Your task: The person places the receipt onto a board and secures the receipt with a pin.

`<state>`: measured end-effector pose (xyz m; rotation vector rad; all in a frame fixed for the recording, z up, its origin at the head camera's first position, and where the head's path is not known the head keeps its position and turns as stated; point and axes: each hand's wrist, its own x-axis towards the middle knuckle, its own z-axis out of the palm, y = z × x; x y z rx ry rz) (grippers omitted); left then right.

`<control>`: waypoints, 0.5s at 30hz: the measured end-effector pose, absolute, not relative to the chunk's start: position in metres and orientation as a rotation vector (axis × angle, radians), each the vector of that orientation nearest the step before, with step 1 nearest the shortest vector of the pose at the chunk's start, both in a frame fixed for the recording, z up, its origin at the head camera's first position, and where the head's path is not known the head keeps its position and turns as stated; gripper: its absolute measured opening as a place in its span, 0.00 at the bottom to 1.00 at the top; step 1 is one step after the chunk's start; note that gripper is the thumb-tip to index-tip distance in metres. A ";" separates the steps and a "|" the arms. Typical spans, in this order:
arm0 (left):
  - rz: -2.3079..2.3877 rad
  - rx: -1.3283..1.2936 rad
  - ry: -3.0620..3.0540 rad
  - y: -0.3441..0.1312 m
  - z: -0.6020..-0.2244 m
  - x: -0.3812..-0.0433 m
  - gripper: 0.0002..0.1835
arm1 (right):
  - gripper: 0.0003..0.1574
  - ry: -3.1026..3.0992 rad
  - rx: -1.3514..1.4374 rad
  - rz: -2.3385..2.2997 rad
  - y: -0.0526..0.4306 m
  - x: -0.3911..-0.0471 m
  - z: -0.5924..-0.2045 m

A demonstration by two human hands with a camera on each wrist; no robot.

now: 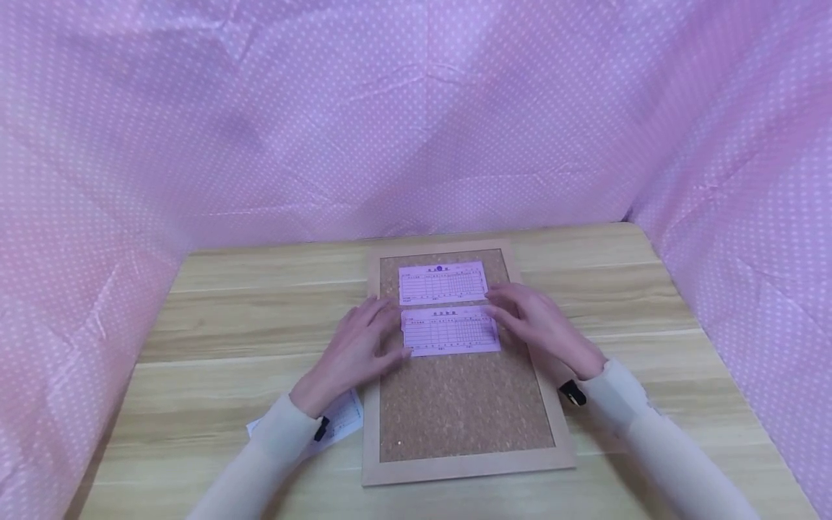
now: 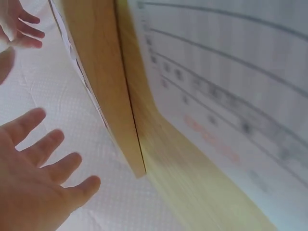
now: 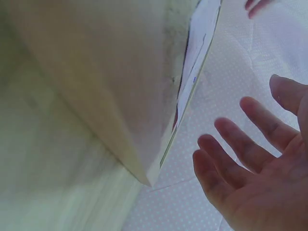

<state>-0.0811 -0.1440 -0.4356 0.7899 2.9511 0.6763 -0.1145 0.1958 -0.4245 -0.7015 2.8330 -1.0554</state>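
Note:
A wood-framed corkboard [image 1: 464,404] lies on the table with two printed form slips on it, one above the other. The upper slip [image 1: 442,287] has a small round purple pushpin head [image 1: 439,268] at its top edge. Just below it lies the lower slip [image 1: 448,334], where no pin head shows. My left hand [image 1: 357,347] is at the left ends of the slips, fingers spread and relaxed, thumb by the lower slip's corner. On the other side my right hand [image 1: 542,325] reaches over the frame, fingertips at the slips' right ends. Both wrist views show loosely extended fingers holding nothing.
More printed paper [image 1: 346,422] lies on the wooden table [image 1: 247,332] left of the board, partly under my left forearm. A pink dotted cloth [image 1: 416,144] hangs behind the table and along both sides. The board's raised frame [image 1: 468,466] borders the cork.

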 end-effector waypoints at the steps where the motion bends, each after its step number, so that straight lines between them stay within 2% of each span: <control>1: 0.669 0.786 2.969 -0.146 -0.436 -0.079 0.40 | 0.24 2.847 -0.713 -1.037 0.197 -0.112 -0.426; 7: 0.593 0.806 3.074 -0.161 -0.438 -0.065 0.45 | 0.32 2.896 -0.786 -0.939 0.204 -0.098 -0.432; 15: 0.493 0.720 3.114 -0.179 -0.441 -0.047 0.52 | 0.34 2.956 -0.820 -0.822 0.213 -0.085 -0.438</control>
